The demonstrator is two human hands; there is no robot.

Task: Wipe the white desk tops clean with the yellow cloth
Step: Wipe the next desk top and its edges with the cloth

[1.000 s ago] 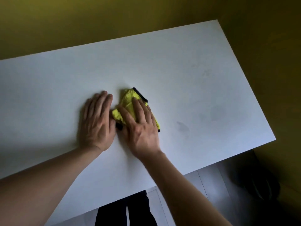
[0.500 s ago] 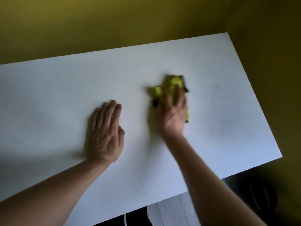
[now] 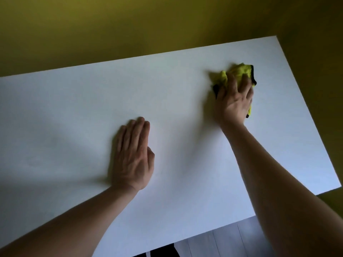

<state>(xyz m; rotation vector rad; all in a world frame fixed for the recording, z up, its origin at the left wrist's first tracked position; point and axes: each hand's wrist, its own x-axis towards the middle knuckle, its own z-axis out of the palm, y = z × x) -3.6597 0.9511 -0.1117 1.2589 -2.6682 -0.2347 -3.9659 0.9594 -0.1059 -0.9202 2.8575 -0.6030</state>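
The wiping is under way, and how much of the white counter (image 3: 185, 108) is already clean cannot be read from its surface, which looks plain and evenly lit with no clear marks. Judging by where the cloth sits, the far right part is being worked now; the left side and the near edge may still need passes, and any other counter lies out of view.

The right hand (image 3: 234, 101) presses down on the bunched yellow cloth (image 3: 239, 71) near the far right corner, fingers spread and slightly curled over it. The left hand (image 3: 132, 156) rests flat on the counter near the middle, fingers straight and together, holding nothing.
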